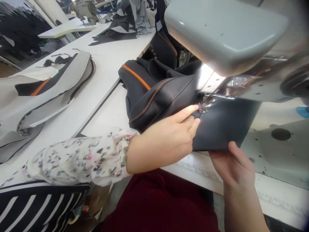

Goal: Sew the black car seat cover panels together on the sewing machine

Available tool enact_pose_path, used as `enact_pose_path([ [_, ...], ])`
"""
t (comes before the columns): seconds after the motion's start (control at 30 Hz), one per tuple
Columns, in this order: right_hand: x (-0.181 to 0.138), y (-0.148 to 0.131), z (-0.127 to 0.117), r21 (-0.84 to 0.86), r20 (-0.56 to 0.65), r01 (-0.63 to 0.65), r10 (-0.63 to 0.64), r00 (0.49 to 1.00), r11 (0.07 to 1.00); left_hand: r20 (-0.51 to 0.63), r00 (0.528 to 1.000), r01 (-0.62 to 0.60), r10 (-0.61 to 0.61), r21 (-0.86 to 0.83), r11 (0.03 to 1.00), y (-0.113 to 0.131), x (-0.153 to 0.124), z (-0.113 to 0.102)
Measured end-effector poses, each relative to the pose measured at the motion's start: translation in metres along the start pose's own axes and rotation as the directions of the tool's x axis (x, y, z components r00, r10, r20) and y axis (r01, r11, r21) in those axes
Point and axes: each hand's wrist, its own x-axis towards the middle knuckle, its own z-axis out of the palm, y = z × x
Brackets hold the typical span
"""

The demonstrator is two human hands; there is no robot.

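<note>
- Worktop point(106, 64) of white laminate runs from the near left towards the far end of a sewing room. A seam in it splits a long left section from the part that carries the machine.
- A grey sewing machine point(224, 32) fills the upper right. Its arm hangs over the work, and its metal bed point(277, 151) lies to the right, level with the worktop.
- At the left lies a stack of panels point(48, 96), grey with black edges, one showing an orange strip.
- Farther back, a pile of cut pieces point(127, 22) in grey and black sits on the worktop. Beyond it a second sewing machine point(84, 8) stands by another white table point(65, 28).
- The black cover point(224, 125) lies under the machine arm. Its flat panel is spread beneath the presser foot point(204, 106), while its bulk is bunched to the left, with orange piping point(136, 76) along one ridge.
- The left hand point(166, 141), coming out of a floral sleeve point(79, 158), rests on top of the cover. Its fingers are close together and the forefinger points at the presser foot, just beside it.
- The right hand point(235, 169) pinches the near edge of the cover's panel, thumb on top and fingers hidden beneath.
- Dark red cloth point(159, 203) shows below the worktop edge, and striped fabric point(41, 206) shows at the lower left.
</note>
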Motion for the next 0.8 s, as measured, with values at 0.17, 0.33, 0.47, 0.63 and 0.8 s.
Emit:
enact_pose_path([
  [0.17,0.011,-0.007,0.002,-0.048,0.016,0.004,-0.003,1.000,0.999,0.045,0.999,-0.016,0.015,0.023,1.000,-0.004,0.005,0.000],
  [0.33,0.027,-0.012,0.003,-0.029,-0.002,-0.013,0.013,1.000,0.999,0.025,0.999,-0.043,0.042,0.029,0.999,-0.012,0.012,0.003],
  [0.47,0.039,-0.009,0.006,-0.020,0.020,-0.014,0.015,1.000,1.000,0.023,0.999,-0.037,0.037,-0.001,0.999,-0.021,0.020,0.007],
  [0.63,0.034,0.027,0.021,-0.132,0.143,0.110,-0.091,0.986,0.985,0.002,1.000,-0.010,0.010,-0.107,0.994,-0.028,0.032,0.010],
  [0.8,0.030,0.067,0.057,-0.328,0.207,0.242,-0.180,0.961,0.913,-0.005,0.994,0.106,-0.107,-0.058,0.993,-0.030,0.039,0.009],
])
